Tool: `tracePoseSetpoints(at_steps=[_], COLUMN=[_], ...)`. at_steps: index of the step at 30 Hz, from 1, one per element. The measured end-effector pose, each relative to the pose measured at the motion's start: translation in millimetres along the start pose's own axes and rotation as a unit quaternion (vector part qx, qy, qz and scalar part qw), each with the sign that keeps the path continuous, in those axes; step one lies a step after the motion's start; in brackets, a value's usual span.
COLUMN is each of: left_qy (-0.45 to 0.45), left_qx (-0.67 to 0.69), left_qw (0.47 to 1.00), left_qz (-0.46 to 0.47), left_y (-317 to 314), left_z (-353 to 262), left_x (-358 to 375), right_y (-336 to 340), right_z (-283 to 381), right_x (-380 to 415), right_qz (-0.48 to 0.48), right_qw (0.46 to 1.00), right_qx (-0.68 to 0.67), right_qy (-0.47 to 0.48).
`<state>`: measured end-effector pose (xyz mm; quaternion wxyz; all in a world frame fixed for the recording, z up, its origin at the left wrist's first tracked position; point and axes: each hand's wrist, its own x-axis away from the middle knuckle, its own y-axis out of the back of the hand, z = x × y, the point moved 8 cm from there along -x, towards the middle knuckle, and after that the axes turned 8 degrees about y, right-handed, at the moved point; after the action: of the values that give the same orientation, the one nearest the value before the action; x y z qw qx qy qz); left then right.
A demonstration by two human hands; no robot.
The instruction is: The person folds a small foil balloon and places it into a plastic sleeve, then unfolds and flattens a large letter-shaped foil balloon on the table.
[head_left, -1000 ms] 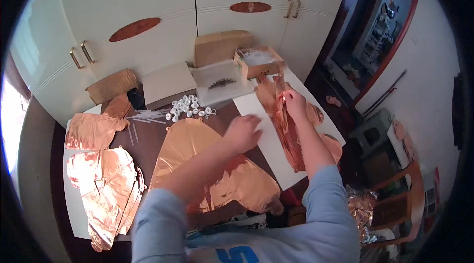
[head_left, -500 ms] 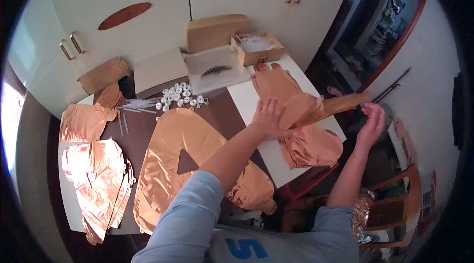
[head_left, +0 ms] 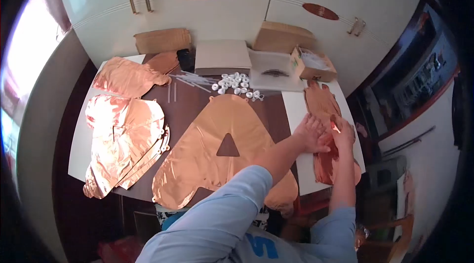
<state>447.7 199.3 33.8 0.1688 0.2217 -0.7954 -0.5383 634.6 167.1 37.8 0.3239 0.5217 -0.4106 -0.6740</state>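
A stack of flat rose-gold foil balloons lies on the white right side of the table. My left hand rests flat on it with the fingers spread. Close beside it, my right hand curls its fingers around a folded-over part of a foil balloon; the fingertips are partly hidden. Left of my hands, a large A-shaped foil balloon is spread flat and uninflated on the brown middle, with my left forearm across its lower right part.
More foil balloons are piled at the left. At the back are white ribbon rolls, clear straws, a cardboard box, a plastic bag with dark thin pieces, and a beige box. A wooden chair stands right.
The view has turned to the right-hand side's opposite, leftward. My right hand has come from the raised foil's far end in to the stack beside my left hand, and the foil is folded over.
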Motion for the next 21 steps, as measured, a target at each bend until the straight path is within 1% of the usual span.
tracePoseSetpoints(at_steps=[1,3,4,6,7,8,9,10,13,15,16,18,21], left_qy=[0.001,0.0,-0.002,-0.009,-0.006,-0.001,0.005,0.004,0.004,0.005,0.004,0.005,0.005], left_qx=[0.011,0.032,0.015,-0.022,-0.032,-0.044,-0.055,-0.062,-0.078,-0.086,-0.085,-0.082,-0.08], left_qw=[1.0,0.999,0.999,0.998,0.999,0.999,0.998,0.998,0.997,0.996,0.996,0.997,0.997], left_qz=[-0.004,-0.01,-0.029,-0.064,-0.042,-0.021,-0.002,0.0,0.016,0.019,0.017,0.009,0.006], left_y=[-2,-10,-21,-41,-31,-19,-8,-3,-6,-7,-7,-7,-10], left_z=[1,4,6,8,5,2,1,1,1,0,-2,0,0], left_x=[-2,-11,-20,-32,-23,-13,-6,-5,-2,-2,-3,-3,-3], right_y=[1,7,16,45,60,80,103,132,296,367,394,432,453], right_z=[-3,-33,-46,-50,-54,-63,-77,-106,-55,-14,9,58,133], right_x=[2,8,13,17,20,22,23,26,44,46,44,33,4], right_qz=[0.016,0.057,0.076,0.043,0.026,-0.058,-0.141,-0.216,-0.447,-0.51,-0.525,-0.521,-0.475], right_qw=[0.999,0.996,0.99,0.993,0.994,0.99,0.973,0.952,0.87,0.84,0.831,0.829,0.839], right_qx=[-0.014,0.013,0.027,-0.004,-0.018,-0.097,-0.176,-0.206,-0.204,-0.185,-0.176,-0.172,-0.195], right_qy=[0.036,-0.067,-0.12,-0.111,-0.106,-0.084,-0.057,-0.065,-0.023,0.024,0.052,0.112,0.182])
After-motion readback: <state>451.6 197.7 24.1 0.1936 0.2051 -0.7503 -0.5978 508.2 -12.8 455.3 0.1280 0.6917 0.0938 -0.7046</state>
